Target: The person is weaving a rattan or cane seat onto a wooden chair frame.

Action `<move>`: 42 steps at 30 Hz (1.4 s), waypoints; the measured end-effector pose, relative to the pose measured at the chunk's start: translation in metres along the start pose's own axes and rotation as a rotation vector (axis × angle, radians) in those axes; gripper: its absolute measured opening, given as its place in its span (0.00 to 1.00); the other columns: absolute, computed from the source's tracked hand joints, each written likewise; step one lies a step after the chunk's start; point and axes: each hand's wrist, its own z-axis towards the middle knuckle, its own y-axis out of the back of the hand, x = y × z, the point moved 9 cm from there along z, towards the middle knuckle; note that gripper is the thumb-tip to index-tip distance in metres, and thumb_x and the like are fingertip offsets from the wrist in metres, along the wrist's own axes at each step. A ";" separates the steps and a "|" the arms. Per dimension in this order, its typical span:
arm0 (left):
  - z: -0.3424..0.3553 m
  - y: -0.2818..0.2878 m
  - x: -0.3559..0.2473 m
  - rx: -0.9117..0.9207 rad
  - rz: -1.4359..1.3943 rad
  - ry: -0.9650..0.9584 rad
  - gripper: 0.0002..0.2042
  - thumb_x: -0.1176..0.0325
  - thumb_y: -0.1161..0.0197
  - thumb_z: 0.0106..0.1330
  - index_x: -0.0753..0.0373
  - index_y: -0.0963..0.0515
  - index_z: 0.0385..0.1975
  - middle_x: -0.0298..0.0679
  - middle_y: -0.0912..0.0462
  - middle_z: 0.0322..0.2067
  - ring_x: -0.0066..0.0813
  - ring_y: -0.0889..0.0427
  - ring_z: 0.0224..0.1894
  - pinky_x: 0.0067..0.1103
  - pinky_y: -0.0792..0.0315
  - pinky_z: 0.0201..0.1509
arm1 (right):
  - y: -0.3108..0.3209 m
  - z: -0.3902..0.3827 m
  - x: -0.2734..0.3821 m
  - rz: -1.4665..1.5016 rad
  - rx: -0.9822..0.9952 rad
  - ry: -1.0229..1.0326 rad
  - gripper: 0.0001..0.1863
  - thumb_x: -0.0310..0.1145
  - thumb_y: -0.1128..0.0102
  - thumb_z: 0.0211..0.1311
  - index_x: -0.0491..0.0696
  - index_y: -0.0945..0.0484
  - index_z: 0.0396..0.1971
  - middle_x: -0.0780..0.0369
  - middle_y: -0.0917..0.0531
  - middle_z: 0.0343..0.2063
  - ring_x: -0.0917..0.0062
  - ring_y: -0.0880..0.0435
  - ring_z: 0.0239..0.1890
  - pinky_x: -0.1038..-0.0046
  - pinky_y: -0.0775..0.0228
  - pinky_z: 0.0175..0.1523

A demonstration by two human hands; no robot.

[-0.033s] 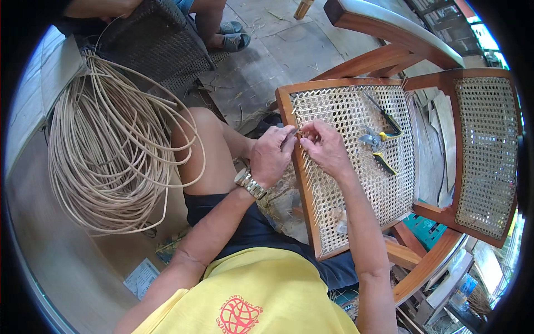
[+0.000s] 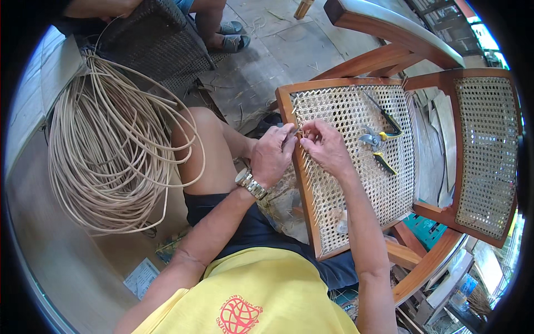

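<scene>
A wooden chair with a woven cane seat (image 2: 356,195) lies tilted by my lap. At its left rail (image 2: 306,195), where short cane ends stick out along the edge, my two hands meet. My left hand (image 2: 272,153), with a metal watch (image 2: 250,183) on its wrist, is closed in a pinch. My right hand (image 2: 327,147) pinches a thin cane strand (image 2: 300,133) right beside it; fingers cover most of the strand. On the weave, right of my hands, lie yellow-and-black pruning shears (image 2: 378,139) and a thin pointed tool with a dark handle (image 2: 384,111).
A big coil of rattan (image 2: 111,161) hangs at the left, its loops reaching my knee. Behind it stands a dark woven chair (image 2: 150,50), near another person's sandalled foot (image 2: 236,43). The caned backrest (image 2: 486,150) rises at right. A plastic bottle (image 2: 461,295) is at lower right.
The fingertips of both hands have shifted very slightly at the rail. Everything else looks the same.
</scene>
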 end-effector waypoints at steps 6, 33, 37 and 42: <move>-0.001 -0.003 -0.006 -0.046 0.057 -0.006 0.11 0.72 0.32 0.64 0.65 0.17 0.45 0.46 0.17 0.34 0.44 0.16 0.36 0.30 0.23 0.39 | 0.002 0.008 -0.004 0.062 -0.024 -0.004 0.08 0.27 0.35 0.59 0.42 0.17 0.38 0.60 0.18 0.29 0.76 0.18 0.30 0.72 0.25 0.38; 0.016 -0.017 0.009 0.093 0.122 0.023 0.05 0.75 0.36 0.66 0.62 0.20 0.39 0.42 0.25 0.33 0.36 0.21 0.34 0.29 0.26 0.39 | 0.000 -0.016 0.008 -0.157 -0.383 0.216 0.03 0.30 0.41 0.67 0.47 0.23 0.34 0.59 0.24 0.32 0.64 0.18 0.32 0.64 0.27 0.35; 0.018 -0.018 0.020 0.054 -0.088 0.104 0.04 0.74 0.36 0.67 0.63 0.20 0.39 0.42 0.25 0.33 0.34 0.22 0.34 0.28 0.27 0.40 | 0.001 -0.015 0.003 -0.107 -0.296 0.216 0.04 0.30 0.38 0.66 0.47 0.19 0.37 0.59 0.22 0.34 0.65 0.18 0.33 0.65 0.26 0.38; 0.023 -0.023 0.027 0.093 -0.141 0.118 0.06 0.72 0.34 0.67 0.64 0.19 0.40 0.41 0.25 0.34 0.31 0.23 0.34 0.26 0.27 0.41 | -0.001 -0.008 -0.001 -0.049 -0.224 0.132 0.06 0.28 0.37 0.63 0.48 0.16 0.39 0.59 0.21 0.33 0.66 0.17 0.34 0.66 0.26 0.39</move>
